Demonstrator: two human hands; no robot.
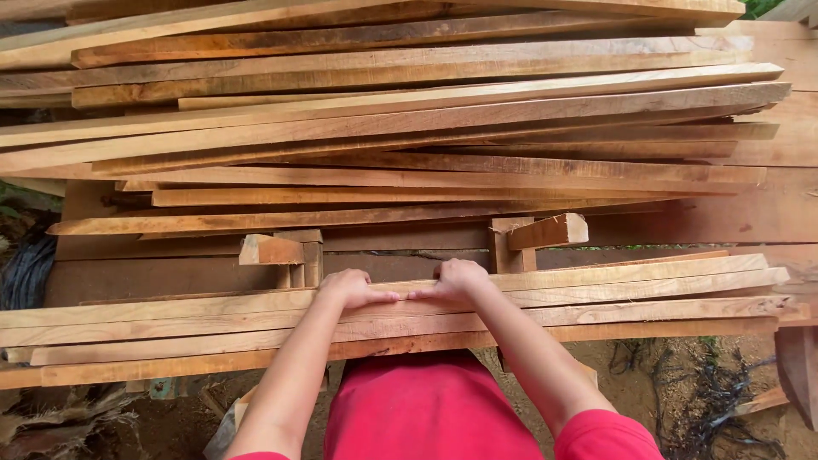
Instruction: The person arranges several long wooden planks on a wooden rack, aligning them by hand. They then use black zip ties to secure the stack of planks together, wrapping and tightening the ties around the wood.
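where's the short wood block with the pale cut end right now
In the head view the short wood block lies right of centre, tilted on an upright wooden post, just beyond the right hand.

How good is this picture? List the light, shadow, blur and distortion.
Head view: soft, even daylight with no glare; deep shadow between the near planks and the far stack; both hands, left and right, are sharp; long boards bow slightly from the wide lens.
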